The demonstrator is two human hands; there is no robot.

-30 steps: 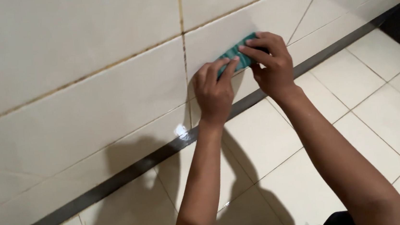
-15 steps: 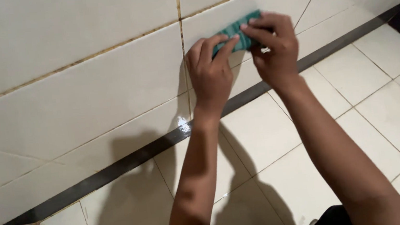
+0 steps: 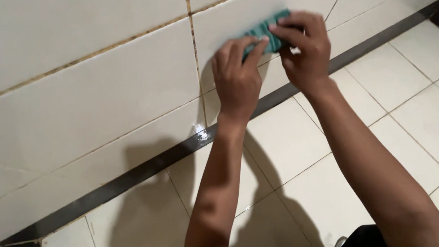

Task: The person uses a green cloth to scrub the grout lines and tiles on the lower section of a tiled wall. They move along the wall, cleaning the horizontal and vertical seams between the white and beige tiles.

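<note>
**Both hands and pad creep up the wall**

Since a second ago, both hands have slid the green pad (image 3: pixel 267 32) higher, away from the dark strip (image 3: pixel 129 179). Left hand (image 3: pixel 236 77) and right hand (image 3: pixel 303 47) press it flat, fingers closed over it. Brown grout (image 3: pixel 193 51) beside the pad looks unscrubbed; much remains.
</note>
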